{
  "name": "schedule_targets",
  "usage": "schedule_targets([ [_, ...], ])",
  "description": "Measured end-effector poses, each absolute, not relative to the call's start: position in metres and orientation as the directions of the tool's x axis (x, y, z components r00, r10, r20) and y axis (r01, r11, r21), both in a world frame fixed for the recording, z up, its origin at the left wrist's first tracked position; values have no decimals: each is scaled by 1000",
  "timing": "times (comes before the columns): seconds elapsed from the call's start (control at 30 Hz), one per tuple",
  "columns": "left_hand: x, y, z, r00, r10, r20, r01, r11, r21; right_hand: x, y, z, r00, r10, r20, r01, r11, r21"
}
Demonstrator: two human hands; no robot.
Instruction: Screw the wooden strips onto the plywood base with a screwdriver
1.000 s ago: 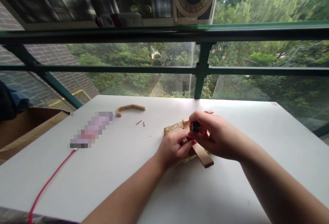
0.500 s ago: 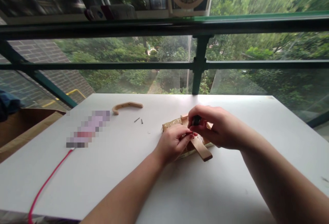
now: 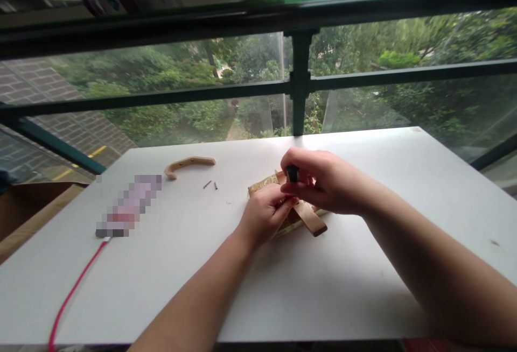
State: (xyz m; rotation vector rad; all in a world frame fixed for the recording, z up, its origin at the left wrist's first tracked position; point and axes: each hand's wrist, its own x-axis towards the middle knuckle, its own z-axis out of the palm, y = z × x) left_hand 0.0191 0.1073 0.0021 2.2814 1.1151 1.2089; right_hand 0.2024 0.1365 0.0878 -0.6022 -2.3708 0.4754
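Observation:
My right hand is closed around a short black-handled screwdriver, held upright, its tip hidden by fingers. Right below it, my left hand pinches at the upper end of a flat wooden bar; whether a screw sits between those fingers cannot be made out. Under both hands lies a gold-patterned piece with wooden parts, largely covered. A curved wooden piece with dark holes rests farther left on the table. Two loose screws lie between it and my left hand.
The white table reaches to a dark green railing. At left lies a pixelated flat object with a red cable. A cardboard box stands beyond the table's left edge.
The whole view has shifted and tilted slightly, so the table items appear a bit left and higher. The screwdriver stands more upright in my right hand; both hands stay at the wooden bar.

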Motion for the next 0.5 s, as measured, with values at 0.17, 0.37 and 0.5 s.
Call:
schedule_targets([
  [0.17,20,106,2,319,787,527,490,-614,619,205,134,90,-733,519,439,288,822,-492],
  [0.37,21,106,4,347,794,499,481,-608,632,214,132,97,-787,511,346,278,795,-540],
  [0.5,21,106,4,365,782,506,483,-623,615,214,135,97,-754,562,339,320,766,-557],
])
